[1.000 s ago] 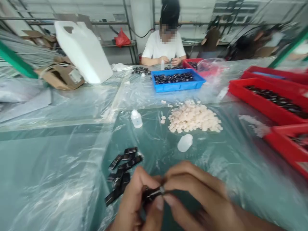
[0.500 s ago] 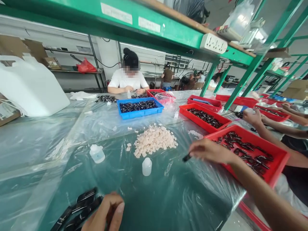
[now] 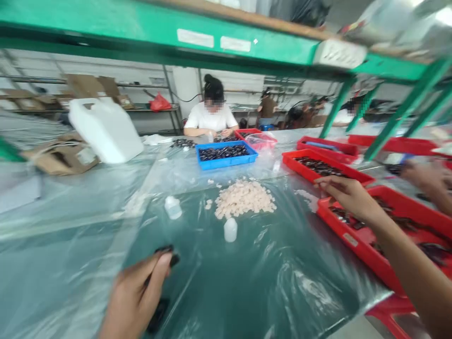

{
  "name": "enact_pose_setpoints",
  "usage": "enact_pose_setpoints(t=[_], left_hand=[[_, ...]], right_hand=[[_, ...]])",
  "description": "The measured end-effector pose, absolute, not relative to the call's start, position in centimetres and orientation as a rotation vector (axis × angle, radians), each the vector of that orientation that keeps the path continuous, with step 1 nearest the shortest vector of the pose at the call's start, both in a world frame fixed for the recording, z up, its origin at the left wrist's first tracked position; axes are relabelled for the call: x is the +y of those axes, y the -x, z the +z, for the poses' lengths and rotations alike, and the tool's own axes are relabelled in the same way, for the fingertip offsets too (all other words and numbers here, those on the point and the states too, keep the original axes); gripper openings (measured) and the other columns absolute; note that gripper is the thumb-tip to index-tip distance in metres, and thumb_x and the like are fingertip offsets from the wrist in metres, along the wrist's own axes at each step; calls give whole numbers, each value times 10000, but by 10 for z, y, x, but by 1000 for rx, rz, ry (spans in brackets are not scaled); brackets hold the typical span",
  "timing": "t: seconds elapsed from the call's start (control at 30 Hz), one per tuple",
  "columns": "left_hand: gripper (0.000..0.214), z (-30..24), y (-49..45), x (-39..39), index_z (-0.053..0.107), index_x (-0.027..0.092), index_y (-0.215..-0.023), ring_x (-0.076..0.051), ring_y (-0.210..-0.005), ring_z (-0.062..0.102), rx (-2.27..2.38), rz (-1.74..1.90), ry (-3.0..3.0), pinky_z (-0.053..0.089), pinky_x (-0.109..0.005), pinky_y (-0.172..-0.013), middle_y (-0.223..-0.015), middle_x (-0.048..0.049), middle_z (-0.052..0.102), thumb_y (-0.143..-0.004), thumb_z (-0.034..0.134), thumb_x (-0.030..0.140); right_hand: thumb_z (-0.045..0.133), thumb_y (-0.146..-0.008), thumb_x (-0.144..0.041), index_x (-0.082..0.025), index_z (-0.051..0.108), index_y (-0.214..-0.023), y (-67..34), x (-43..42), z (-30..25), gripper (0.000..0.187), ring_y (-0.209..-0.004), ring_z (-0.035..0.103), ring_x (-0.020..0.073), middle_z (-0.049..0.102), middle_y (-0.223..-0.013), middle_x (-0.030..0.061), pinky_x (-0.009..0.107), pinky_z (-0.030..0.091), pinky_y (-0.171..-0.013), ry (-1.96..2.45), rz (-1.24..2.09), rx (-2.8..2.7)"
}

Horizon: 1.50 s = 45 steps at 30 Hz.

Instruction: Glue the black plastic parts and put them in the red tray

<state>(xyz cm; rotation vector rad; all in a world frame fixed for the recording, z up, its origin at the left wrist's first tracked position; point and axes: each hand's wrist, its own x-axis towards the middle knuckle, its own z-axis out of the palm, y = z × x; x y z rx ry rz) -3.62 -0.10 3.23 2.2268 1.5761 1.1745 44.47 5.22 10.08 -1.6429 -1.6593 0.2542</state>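
A green table (image 3: 247,292) under a sheet of clear plastic fills the view, with a green steel shelf frame (image 3: 158,33) across the top. Far beyond the fingers of both hands, at the table's other end, a person in a white shirt (image 3: 211,120) sits working. Well off from the left fingers, up and to their left, a big white plastic jug (image 3: 106,129) lies tilted beside crumpled brown cardboard (image 3: 60,157).

The near red tray (image 3: 356,238) runs out under the right hand (image 3: 348,195), whose fingers are stretched over its far left corner, loosely spread and partly curled. Motion blur hides the fingertips, so I cannot tell whether they grip anything. Dark parts (image 3: 341,214) lie in the tray just below those fingers. A second red tray (image 3: 325,169) sits just past them, and a blue tray (image 3: 226,155) of dark pieces lies well beyond and to their left.

Between the two hands, farther up the table, is a heap of pale small blocks (image 3: 245,197). Just nearer than the heap stands a small white bottle (image 3: 230,230), with another small bottle (image 3: 173,207) above the left fingers.

The left hand (image 3: 134,296) is low in the view, thumb and forefinger pinched shut on a small black part (image 3: 169,254) that sticks out past the fingertips, above the plastic. More black pieces (image 3: 157,315) lie on the table, partly hidden under that palm.
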Motion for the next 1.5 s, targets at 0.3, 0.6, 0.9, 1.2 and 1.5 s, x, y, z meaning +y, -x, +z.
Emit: enact_pose_setpoints(t=[0.3,0.6,0.9,1.2,1.5], left_hand=[[224,21,53,-60,703,218,-970,-247,-776,732,1893,661,-2312,559,-334,-655,-903,-66,722,-1043,502,284],[290,-2,40,-70,702,186,-1108,-377,-961,737,1981,356,-2397,636,-546,-765,-1063,-128,743,-930,513,57],[238,4,26,-68,634,220,-1173,-315,-835,760,1880,781,-2037,606,-446,-692,-1062,-134,733,-1042,437,242],[262,28,-16,1,663,188,-957,-237,-967,777,1203,1118,-1307,617,-444,-917,-1116,-73,764,-1047,571,417],[229,19,-22,50,723,161,-1107,-138,-663,673,1014,1083,-1255,539,-262,-593,-836,-10,737,-1022,650,361]], right_hand=[[688,-918,-448,-270,713,-1229,-284,64,44,359,-902,731,267,735,-1172,73,369,596,-708,1183,695,-2372],[693,-944,-444,-200,607,-1237,-244,88,8,390,-891,674,230,659,-1253,112,419,575,-789,1390,727,-2258],[652,-1024,-369,-199,572,-1375,-243,99,-15,398,-956,701,206,668,-1245,95,395,623,-821,1086,1218,-1905],[793,-879,-500,-243,675,-1082,-256,78,12,348,-1116,689,259,688,-1220,74,435,615,-950,768,1568,-1485],[735,-946,-457,-266,600,-1250,-250,72,9,383,-1062,703,226,702,-1200,70,403,643,-862,669,1641,-1436]])
